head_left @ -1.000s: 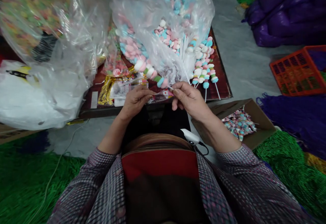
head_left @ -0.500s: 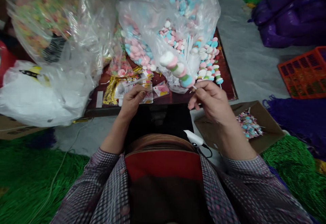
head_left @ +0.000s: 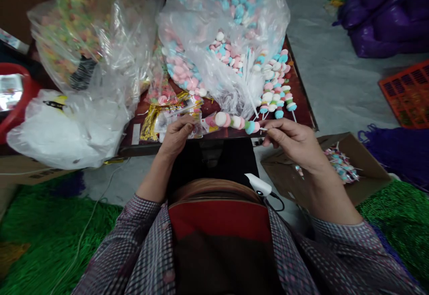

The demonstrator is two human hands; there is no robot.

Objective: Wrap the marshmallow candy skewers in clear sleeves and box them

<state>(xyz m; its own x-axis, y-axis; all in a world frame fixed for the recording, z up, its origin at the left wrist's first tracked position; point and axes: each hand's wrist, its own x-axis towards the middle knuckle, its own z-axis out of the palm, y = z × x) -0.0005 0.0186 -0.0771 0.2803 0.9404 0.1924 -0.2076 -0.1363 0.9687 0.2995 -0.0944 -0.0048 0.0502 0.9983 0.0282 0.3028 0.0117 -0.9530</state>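
As I look down in the head view, the long skewer of round pink, white, green and blue sweets [head_left: 236, 122] runs nearly level by the front edge of the dark red wooden counter [head_left: 303, 112], its white tip pointing left. The fingers of my right hand [head_left: 295, 144] pinch its white stick, forearm slanting in from lower right. My left hand [head_left: 176, 136], fingers curled, pinches a clear plastic wrapper with pink print [head_left: 210, 123] near the tip.

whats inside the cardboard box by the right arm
The cardboard box holds a pile of small colourful pieces; the right forearm hides part, and anything beneath is covered.
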